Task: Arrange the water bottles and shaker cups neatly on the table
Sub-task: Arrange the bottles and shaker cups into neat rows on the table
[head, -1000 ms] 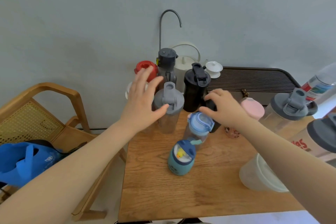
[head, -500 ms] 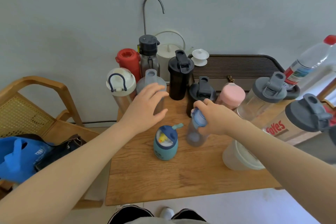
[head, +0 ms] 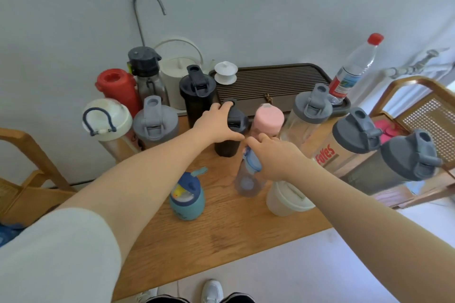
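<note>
My left hand (head: 216, 125) grips the lid of a short black shaker cup (head: 227, 147) standing mid-table. My right hand (head: 275, 157) is closed over the blue lid of a clear bottle (head: 247, 179) just in front of it. A small teal kids' bottle (head: 187, 194) stands nearer me, untouched. Behind are a pink-lidded bottle (head: 269, 118), a tall black shaker (head: 197, 91), a grey-lidded shaker (head: 155, 120), a white-lidded bottle (head: 105, 118), a red bottle (head: 115, 86) and a steel bottle (head: 145, 66).
A white cup (head: 285, 200) stands by my right forearm. Three grey-lidded shakers (head: 312, 108) crowd the right side. A dark slatted tray (head: 270, 79) holds a plastic water bottle (head: 354, 66). A white kettle (head: 174, 69) is at the wall. Wooden chairs (head: 418, 101) flank the table (head: 221, 236).
My left hand left the grey-lidded shaker and moved right onto the short black shaker's lid. My right hand stays on the blue-lidded bottle. The view has tilted further down.
</note>
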`<move>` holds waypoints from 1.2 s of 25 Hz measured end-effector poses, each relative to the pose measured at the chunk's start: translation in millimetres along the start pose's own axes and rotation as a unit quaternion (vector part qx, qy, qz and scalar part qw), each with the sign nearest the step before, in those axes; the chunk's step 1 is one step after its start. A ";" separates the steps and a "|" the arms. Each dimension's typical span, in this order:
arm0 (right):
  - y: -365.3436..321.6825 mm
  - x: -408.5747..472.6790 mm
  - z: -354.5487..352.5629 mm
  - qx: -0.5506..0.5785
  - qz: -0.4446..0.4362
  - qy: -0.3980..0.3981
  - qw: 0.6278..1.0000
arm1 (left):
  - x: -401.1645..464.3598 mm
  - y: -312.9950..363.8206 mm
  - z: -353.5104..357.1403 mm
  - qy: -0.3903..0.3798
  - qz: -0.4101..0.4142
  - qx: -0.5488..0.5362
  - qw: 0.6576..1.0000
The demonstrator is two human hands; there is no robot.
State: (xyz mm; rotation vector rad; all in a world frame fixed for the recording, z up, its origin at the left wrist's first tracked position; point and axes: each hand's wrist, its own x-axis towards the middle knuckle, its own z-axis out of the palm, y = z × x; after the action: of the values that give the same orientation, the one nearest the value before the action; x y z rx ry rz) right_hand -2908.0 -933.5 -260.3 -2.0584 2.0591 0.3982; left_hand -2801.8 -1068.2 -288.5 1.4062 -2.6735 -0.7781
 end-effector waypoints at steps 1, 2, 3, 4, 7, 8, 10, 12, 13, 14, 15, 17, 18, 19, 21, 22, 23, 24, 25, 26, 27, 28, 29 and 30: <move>0.8 -1.9 0.6 0.001 -0.007 0.006 1.000 | 5.0 1.5 3.6 0.002 -0.007 0.004 1.000; 1.3 -4.6 0.3 0.012 -0.013 0.015 1.000 | 7.5 2.4 6.4 0.013 -0.012 0.006 1.000; 2.3 -8.4 -1.4 0.042 -0.012 0.039 0.998 | 8.0 3.3 7.9 0.028 -0.013 0.008 0.999; 5.8 -12.0 -4.4 0.083 -0.001 0.079 0.993 | 7.2 3.9 8.2 0.042 -0.012 0.011 0.999; 34.2 -14.2 -10.3 0.133 0.093 0.271 0.949 | -5.1 0.9 2.5 0.060 -0.016 0.010 0.998; 47.2 -13.0 -11.7 0.139 0.144 0.304 0.931 | -12.2 -1.7 -1.3 0.066 -0.012 0.007 0.998; 71.3 -6.0 -14.5 0.173 0.239 0.301 0.907 | -29.1 -9.0 -9.4 0.071 0.014 0.006 0.997; 89.3 7.7 -17.4 0.218 0.307 0.256 0.890 | -46.2 -16.5 -14.9 0.051 0.028 0.003 0.998; 96.4 16.9 -19.0 0.248 0.328 0.238 0.880 | -52.8 -19.4 -15.6 0.032 0.026 0.007 0.999; 101.3 25.6 -20.8 0.285 0.344 0.224 0.866 | -58.2 -20.8 -14.6 0.010 0.022 0.016 1.000; 103.4 32.7 -21.6 0.320 0.358 0.216 0.850 | -62.2 -21.4 -12.2 -0.009 0.018 0.025 0.999; 101.9 40.5 -20.9 0.353 0.382 0.211 0.828 | -67.3 -19.5 -8.3 -0.024 0.014 0.031 0.999; 98.7 39.5 -19.8 0.346 0.390 0.214 0.826 | -69.1 -17.4 -8.0 -0.021 0.018 0.028 0.999; 94.0 35.9 -18.3 0.330 0.388 0.222 0.831 | -71.0 -14.5 -9.2 -0.009 0.025 0.023 0.999; 81.2 21.3 -16.3 0.295 0.349 0.237 0.857 | -73.9 -7.0 -14.5 0.036 0.046 0.010 0.998; 75.1 11.7 -17.0 0.286 0.319 0.239 0.872 | -74.3 -1.4 -18.2 0.062 0.063 0.008 0.996; 69.7 0.7 -18.8 0.283 0.291 0.238 0.882 | -73.9 6.1 -22.0 0.084 0.085 0.005 0.993; 65.9 -11.1 -20.7 0.280 0.269 0.241 0.889 | -72.2 15.2 -25.8 0.098 0.113 0.001 0.989; 63.9 -22.0 -22.1 0.277 0.254 0.250 0.892 | -68.1 24.7 -28.6 0.105 0.140 -0.006 0.985; 63.0 -34.6 -23.9 0.272 0.249 0.260 0.892 | -62.5 35.6 -30.8 0.104 0.167 -0.012 0.980; 62.7 -47.0 -25.5 0.263 0.249 0.269 0.892 | -57.2 45.8 -31.2 0.094 0.190 -0.019 0.977; 63.4 -59.0 -25.6 0.251 0.251 0.278 0.893 | -52.4 55.7 -28.9 0.086 0.211 -0.030 0.973; 66.2 -70.0 -23.3 0.239 0.256 0.287 0.892 | -46.5 65.7 -24.0 0.080 0.234 -0.047 0.968; 69.4 -79.1 -21.4 0.225 0.261 0.294 0.891 | -40.4 75.4 -19.4 0.072 0.251 -0.065 0.963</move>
State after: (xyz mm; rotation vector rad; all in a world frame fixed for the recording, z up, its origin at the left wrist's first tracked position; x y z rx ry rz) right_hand -2975.7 -866.4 -210.8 -1.4252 2.7010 -0.6740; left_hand -2830.9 -1009.5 -230.2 0.6723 -2.6258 -0.7438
